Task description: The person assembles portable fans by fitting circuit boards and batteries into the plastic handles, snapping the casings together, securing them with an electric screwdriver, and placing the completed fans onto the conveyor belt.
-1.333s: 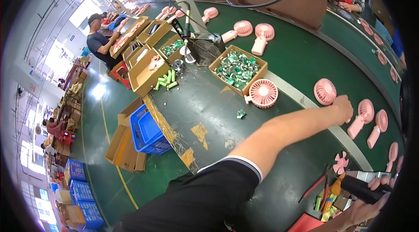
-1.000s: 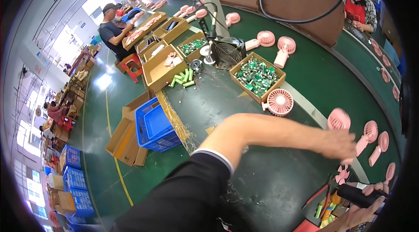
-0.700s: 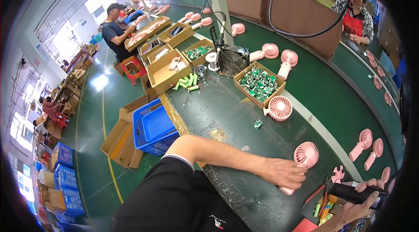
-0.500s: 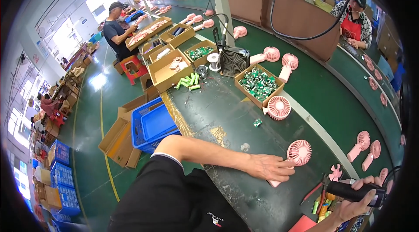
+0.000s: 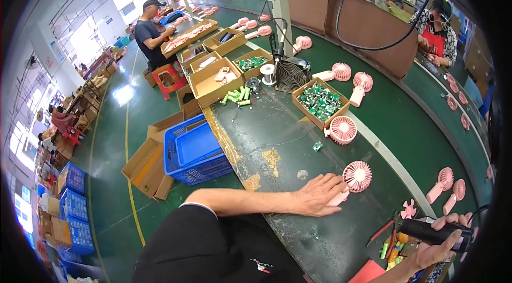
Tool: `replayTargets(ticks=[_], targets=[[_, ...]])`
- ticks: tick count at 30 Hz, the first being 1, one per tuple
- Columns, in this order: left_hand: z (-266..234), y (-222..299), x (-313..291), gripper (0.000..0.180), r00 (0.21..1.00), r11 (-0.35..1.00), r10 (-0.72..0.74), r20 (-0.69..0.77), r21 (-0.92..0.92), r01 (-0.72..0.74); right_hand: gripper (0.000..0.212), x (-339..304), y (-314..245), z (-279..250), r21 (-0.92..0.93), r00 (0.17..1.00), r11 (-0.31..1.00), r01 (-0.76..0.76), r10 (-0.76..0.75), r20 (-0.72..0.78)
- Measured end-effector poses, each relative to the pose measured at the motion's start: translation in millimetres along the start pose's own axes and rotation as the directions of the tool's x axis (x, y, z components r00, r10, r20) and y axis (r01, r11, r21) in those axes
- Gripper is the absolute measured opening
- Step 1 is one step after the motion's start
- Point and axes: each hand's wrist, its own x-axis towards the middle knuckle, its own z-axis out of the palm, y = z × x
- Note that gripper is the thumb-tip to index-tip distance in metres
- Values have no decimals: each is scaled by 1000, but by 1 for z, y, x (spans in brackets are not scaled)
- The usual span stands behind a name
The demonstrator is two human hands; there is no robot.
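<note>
My left hand (image 5: 320, 195) lies over the handle of a pink handheld fan (image 5: 357, 177) on the dark bench, its fingers bent round that handle. The fan's round grille points away from me to the right and is uncovered. At the lower right my right hand (image 5: 441, 240) is wrapped round a black cylindrical tool (image 5: 421, 231), held almost level; its working tip is not clear. Beside the tool lie a loose pink fan blade (image 5: 408, 209) and red-handled pliers (image 5: 382, 233). A small green circuit board (image 5: 318, 146) sits beyond my left hand.
Another pink fan (image 5: 342, 130) rests against a box of circuit boards (image 5: 321, 103). Green battery cells (image 5: 238, 96), a solder spool (image 5: 268, 73) and a black fume fan (image 5: 292, 74) stand farther back. A green conveyor (image 5: 394, 118) runs along the right. A blue crate (image 5: 196, 168) stands left.
My left hand and the pink fan have shifted a little away from me and to the left. The right hand keeps its hold on the black tool. The whole view has turned slightly.
</note>
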Motion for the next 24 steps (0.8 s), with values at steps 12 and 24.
replayTargets(ticks=[12, 24], targets=[[-8, -27, -21, 43, 996, 982, -85, -29, 166, 88, 37, -8, 9, 16, 5, 997, 997, -81, 81, -13], [-32, -46, -32, 47, 999, 996, 5, 49, 83, -10, 36, -19, 29, 30, -54, 968, 973, -226, 230, 101]])
